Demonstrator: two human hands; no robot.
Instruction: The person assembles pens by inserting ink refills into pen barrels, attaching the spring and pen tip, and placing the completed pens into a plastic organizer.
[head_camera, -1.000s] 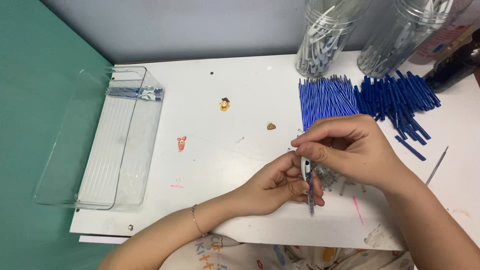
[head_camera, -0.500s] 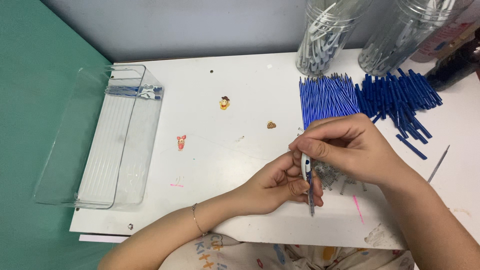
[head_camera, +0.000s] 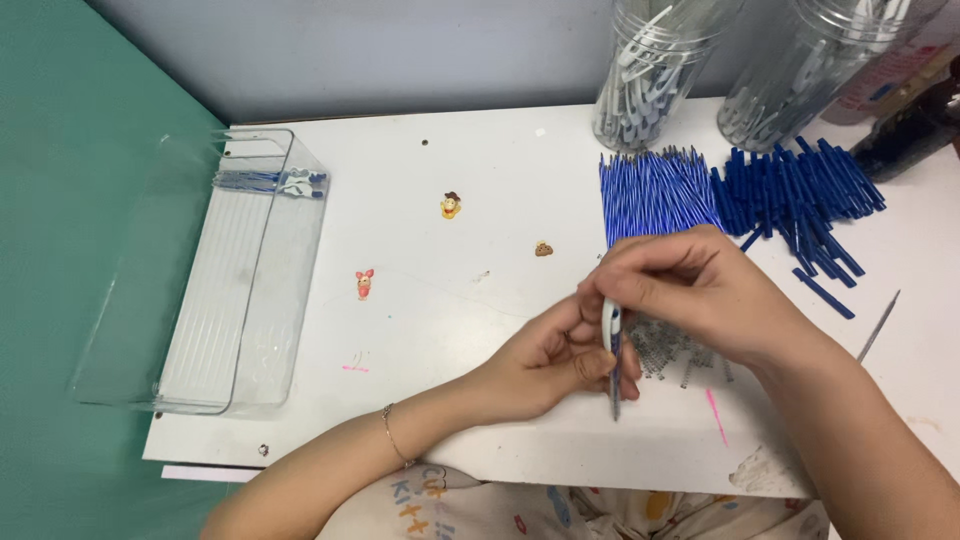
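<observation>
**Pen assembly: barely started, by the look of the tray**

Near the front edge of the white table (head_camera: 480, 240), both hands meet on one blue pen (head_camera: 613, 360). It stands close to upright in the picture, long axis running front to back, thin tip toward the person and the pale clip end up under the right hand's fingers. The left hand (head_camera: 545, 365) is curled snug round the barrel from the side, and the right hand (head_camera: 690, 290) pinches the top end from above, so both are closed on the same pen.

Just behind the hands sits a little scatter of small springs (head_camera: 665, 350). Further back lies a neat row of blue refills (head_camera: 655, 195) and a looser heap of blue barrels (head_camera: 795, 195), with two clear jars (head_camera: 650, 80) of pale parts behind them.

Far left, the clear tray (head_camera: 235, 290) holds only a couple of finished pens (head_camera: 275, 183) at its far end. My guess: a few done, loads left.
</observation>
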